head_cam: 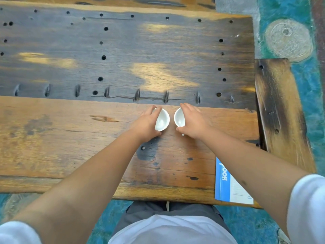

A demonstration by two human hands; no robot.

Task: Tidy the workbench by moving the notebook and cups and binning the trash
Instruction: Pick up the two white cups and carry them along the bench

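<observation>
A person stands at a worn wooden workbench, both arms stretched fwd over the near plank. L hand curls around the left white cup, fingers over the far rim and thumb at the near side; R hand wraps the right white cup the same way. Both cups sit upright on the bench, just beside each other w/ a narrow gap between, approx. centre-right of the plank; whether either is lifted off the wood cannot be told. The blue-and-white notebook lies flat at the near right edge of the bench, partly under the R forearm, well apart from the cups and nearer the person's body than either hand. Beyond the cups, a darker board w/ drilled holes.
</observation>
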